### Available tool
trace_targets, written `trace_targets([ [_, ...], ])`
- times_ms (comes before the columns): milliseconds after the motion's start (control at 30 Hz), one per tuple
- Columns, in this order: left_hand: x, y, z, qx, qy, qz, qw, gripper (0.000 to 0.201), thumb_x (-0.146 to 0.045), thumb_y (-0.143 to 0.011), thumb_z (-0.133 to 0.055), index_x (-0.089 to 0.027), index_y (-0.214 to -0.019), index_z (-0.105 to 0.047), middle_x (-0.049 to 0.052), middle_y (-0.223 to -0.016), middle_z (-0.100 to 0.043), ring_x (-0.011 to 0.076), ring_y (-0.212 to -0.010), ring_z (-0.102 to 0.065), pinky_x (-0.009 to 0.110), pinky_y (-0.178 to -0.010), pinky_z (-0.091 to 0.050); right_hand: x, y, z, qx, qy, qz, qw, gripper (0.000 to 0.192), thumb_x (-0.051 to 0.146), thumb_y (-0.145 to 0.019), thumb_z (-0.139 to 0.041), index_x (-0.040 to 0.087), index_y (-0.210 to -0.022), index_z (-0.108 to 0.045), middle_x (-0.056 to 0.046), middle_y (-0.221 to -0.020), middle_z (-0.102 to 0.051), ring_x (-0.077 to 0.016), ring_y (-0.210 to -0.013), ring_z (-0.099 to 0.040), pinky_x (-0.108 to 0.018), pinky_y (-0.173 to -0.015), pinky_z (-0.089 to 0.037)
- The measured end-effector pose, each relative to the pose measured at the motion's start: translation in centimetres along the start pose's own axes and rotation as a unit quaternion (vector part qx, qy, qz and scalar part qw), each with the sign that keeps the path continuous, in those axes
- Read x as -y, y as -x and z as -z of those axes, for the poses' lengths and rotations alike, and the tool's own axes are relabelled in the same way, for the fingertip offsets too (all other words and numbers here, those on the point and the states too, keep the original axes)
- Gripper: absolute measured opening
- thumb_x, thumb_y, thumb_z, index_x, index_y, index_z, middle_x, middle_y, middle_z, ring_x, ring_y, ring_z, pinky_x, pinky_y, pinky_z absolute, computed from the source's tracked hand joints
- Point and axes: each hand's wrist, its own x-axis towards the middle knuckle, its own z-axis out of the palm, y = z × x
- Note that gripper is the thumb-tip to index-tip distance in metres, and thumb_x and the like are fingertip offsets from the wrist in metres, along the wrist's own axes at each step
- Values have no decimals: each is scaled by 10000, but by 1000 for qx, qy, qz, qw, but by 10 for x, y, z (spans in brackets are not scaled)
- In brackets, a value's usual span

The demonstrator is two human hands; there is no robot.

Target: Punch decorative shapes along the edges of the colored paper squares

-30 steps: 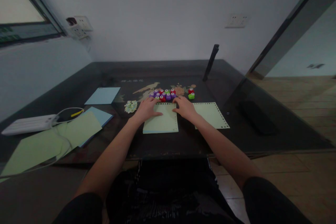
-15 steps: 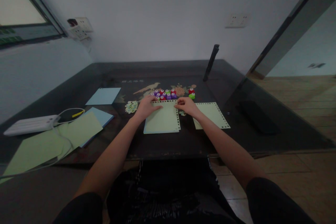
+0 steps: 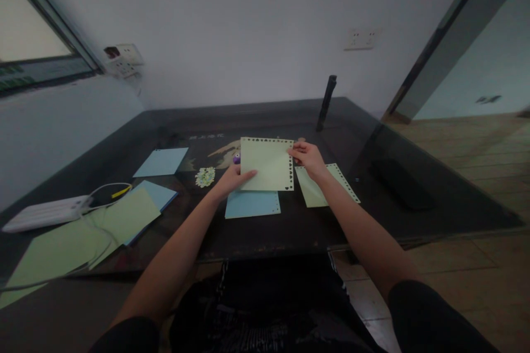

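Observation:
Between my hands a pale green paper sheet (image 3: 268, 164) is held up off the table, small shapes punched along its top and right edges. My left hand (image 3: 234, 179) grips its lower left side, thumb in front and the other fingers mostly hidden behind. At the upper right edge my right hand (image 3: 308, 157) pinches the sheet. Below it a blue sheet (image 3: 253, 205) with a few small holes lies on the table. One purple craft punch (image 3: 236, 159) shows left of the raised sheet, which hides the punches behind it.
A punched green sheet (image 3: 312, 190) lies under my right forearm. Left are flower-shaped paper pieces (image 3: 205, 176), a blue sheet (image 3: 161, 162), green sheets (image 3: 124, 218) and a white power strip (image 3: 47, 214) with a cable. A black upright stick (image 3: 327, 103) and a dark flat object (image 3: 401, 183) are right.
Both hands have lifted the green sheet off the stack, uncovering the blue sheet below. The raised sheet now blocks most of the coloured punches. My view has shifted slightly.

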Motion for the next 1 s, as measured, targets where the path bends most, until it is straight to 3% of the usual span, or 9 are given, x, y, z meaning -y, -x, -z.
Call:
trace_targets([
  [167, 2, -3, -2, -15, -90, -35, 995, 348, -447, -719, -645, -109, -771, -708, 108, -783, -711, 210, -687, -633, 280, -590, -478, 2, -1, 4, -4, 0, -1, 1000, 314, 409, -626, -714, 183, -799, -580, 23, -619, -549, -74, -486, -435, -221, -458, -322],
  [400, 8, -9, 2, -95, -88, -57, 990, 350, -450, -719, -627, -126, -827, -702, 88, -815, -720, 217, -739, -643, 296, -636, -491, 4, 6, 1, 104, 75, -25, 991, 252, 349, -625, -729, 159, -726, -596, -3, -608, -575, -96, -523, -480, -238, -466, -319],
  [633, 10, -11, 7, -9, -107, -80, 991, 324, -393, -724, -645, -123, -890, -710, 108, -926, -721, 231, -828, -653, 338, -753, -505, 4, 6, -2, 84, 72, -24, 994, 199, 288, -612, -730, 155, -685, -602, 14, -562, -547, -90, -511, -462, -250, -491, -341],
  [733, 10, -12, 11, 1, -122, -67, 990, 306, -376, -714, -655, -126, -881, -710, 111, -923, -722, 232, -820, -657, 333, -740, -507, 2, 6, -2, 83, 74, -23, 994, 216, 308, -605, -732, 156, -682, -600, 13, -565, -556, -92, -511, -470, -242, -483, -331],
  [833, 10, -13, 15, -35, -119, -64, 990, 299, -370, -702, -664, -127, -869, -710, 111, -902, -723, 236, -814, -658, 334, -735, -506, 1, 5, -1, 89, 75, -12, 993, 252, 369, -625, -716, 149, -710, -627, 2, -564, -575, -98, -505, -484, -229, -461, -306],
  [1000, 12, -15, 23, -155, -78, -42, 984, 363, -422, -678, -671, -106, -853, -701, 109, -817, -721, 238, -724, -649, 306, -615, -492, -3, 2, 3, 89, 85, 14, 992, 300, 446, -660, -674, 152, -711, -647, -46, -664, -663, -99, -515, -507, -215, -450, -319],
])
